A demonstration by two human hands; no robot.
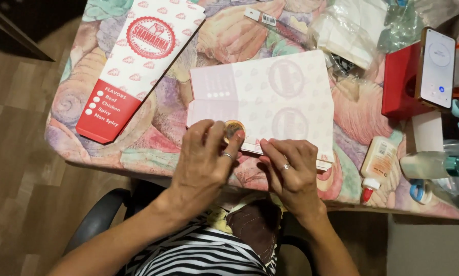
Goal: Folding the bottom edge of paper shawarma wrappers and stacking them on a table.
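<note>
In the head view, a flat pale cardboard sheet (270, 97) was seen lying printed side down near the front edge of the table (153, 148); faint round emblems and small drop shapes showed through its matt, whitish back, and one long flap along its near edge was folded over. The left hand (206, 153) was curled narrowly around a small round gold-and-dark roll of tape (234, 129), pinched between thumb and fingers and set against the sheet's near edge; a ring was worn on one finger. The right hand (289, 166) was laid just beside it, fingers bent and pressed down on the folded flap, nothing being gripped; a ring was seen there too.

The table was covered with a glossy cloth printed in large pastel shell shapes. To the left, a finished long box (137, 61) lay slanted, white with small red motifs, a round red seal near its top and a solid red end panel bearing white dots and lettering. At the right, a white glue bottle (377, 166) with a red tip lay near the edge; a phone (437, 68) with a lit screen was propped against a red box (400, 84); crumpled clear plastic bags (349, 30) were heaped at the far side.
</note>
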